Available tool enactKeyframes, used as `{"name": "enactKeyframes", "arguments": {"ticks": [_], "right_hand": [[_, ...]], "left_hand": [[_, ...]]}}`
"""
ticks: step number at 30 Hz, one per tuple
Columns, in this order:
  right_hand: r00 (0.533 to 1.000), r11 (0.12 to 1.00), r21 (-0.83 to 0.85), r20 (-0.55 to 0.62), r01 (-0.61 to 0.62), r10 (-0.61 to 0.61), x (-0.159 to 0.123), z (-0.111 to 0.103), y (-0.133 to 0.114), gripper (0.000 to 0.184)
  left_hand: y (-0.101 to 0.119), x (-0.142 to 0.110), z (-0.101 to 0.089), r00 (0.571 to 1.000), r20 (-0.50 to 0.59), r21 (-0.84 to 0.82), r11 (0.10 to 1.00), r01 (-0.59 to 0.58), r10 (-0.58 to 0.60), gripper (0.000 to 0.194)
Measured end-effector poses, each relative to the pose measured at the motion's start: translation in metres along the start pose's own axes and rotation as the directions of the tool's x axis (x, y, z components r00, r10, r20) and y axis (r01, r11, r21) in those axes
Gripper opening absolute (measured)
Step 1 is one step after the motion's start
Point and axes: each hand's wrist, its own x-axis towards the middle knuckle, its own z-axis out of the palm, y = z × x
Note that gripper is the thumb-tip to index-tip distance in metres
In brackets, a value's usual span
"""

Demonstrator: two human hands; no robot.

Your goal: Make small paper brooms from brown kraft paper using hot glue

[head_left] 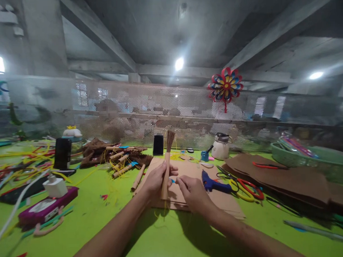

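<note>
Where the left side of the green table (153,243) is reached, a purple power strip (36,214) is set near the edge with a white charger (54,187) plugged into it, likely so that power is kept within reach. Just behind, a dark phone (62,153) is stood upright, and farther right some brown paper rolls (122,171) are heaped, apparently to be kept out of the working space. In the middle, a paper tube (167,164) is gripped by the left hand (156,179), fringed end up and slightly tilted, above a stack of brown sheets (188,166); by this hold its side seems to be steadied and left open to the other hand. A small blue scrap (173,180) is seen between the two hands. The right hand (193,192) is held close by with its fingers curled, but whether the scrap is pinched there cannot be told. To the right, a blue glue gun (216,185) and scissors (245,189) are laid beside the right hand, presumably for quick pick-up, and darker brown paper (293,180) is spread beyond them, near a green basket (329,171).
</note>
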Motion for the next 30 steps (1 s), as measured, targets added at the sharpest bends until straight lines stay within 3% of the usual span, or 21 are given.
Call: {"name": "enactKeyframes", "arguments": {"ticks": [3,6,10,11,12,14,15,16,18,21,24,30], "right_hand": [[0.995,0.982,-0.189,0.097,-0.003,0.022,-0.010,0.010,-0.002,0.034],[0.969,0.973,-0.218,0.246,0.078,-0.023,-0.016,0.015,-0.005,0.031],[0.824,0.949,0.024,0.490,0.314,-0.285,-0.014,-0.002,-0.008,0.023],[0.811,0.940,0.089,0.482,0.330,-0.330,-0.009,-0.009,-0.007,0.024],[0.843,0.943,0.133,0.422,0.306,-0.333,-0.003,-0.017,-0.005,0.027],[0.975,0.970,0.199,0.148,0.138,-0.169,0.012,-0.030,0.002,0.033],[0.998,0.965,0.257,0.022,0.044,-0.052,0.019,-0.035,0.007,0.035],[0.998,0.937,0.348,-0.031,-0.034,0.047,0.025,-0.038,0.011,0.037],[0.988,0.847,0.514,0.004,-0.135,0.155,0.033,-0.039,0.019,0.041],[0.981,0.763,0.618,0.148,-0.188,0.122,0.032,-0.029,0.019,0.045],[0.979,0.745,0.637,0.165,-0.198,0.120,0.025,-0.013,0.010,0.043],[0.947,0.653,0.689,0.175,-0.313,0.270,0.018,0.003,-0.002,0.038]], "left_hand": [[0.007,-0.003,0.002,0.997,0.069,-0.061,0.998,0.035,-0.030,0.030],[0.008,-0.006,0.004,0.989,0.140,-0.150,0.987,0.056,-0.035,0.027],[0.007,-0.005,0.001,0.993,0.113,-0.169,0.985,0.046,-0.027,0.024],[0.007,-0.005,0.000,0.993,0.113,-0.169,0.985,0.038,-0.019,0.023],[0.007,-0.004,0.000,0.993,0.119,-0.166,0.986,0.033,-0.013,0.024],[0.007,-0.004,-0.001,0.989,0.148,-0.153,0.987,0.046,-0.023,0.024],[0.006,-0.004,0.000,0.984,0.172,-0.143,0.988,0.066,-0.040,0.025],[0.005,-0.005,0.001,0.977,0.203,-0.133,0.987,0.093,-0.065,0.025],[0.001,-0.008,0.006,0.956,0.270,-0.106,0.983,0.151,-0.118,0.026],[-0.008,-0.012,0.015,0.941,0.307,-0.028,0.987,0.161,-0.145,0.028],[-0.015,-0.016,0.022,0.961,0.250,0.092,0.991,0.096,-0.116,0.033],[-0.034,-0.012,0.019,0.993,0.108,0.382,0.920,-0.084,0.046,0.039]]}}
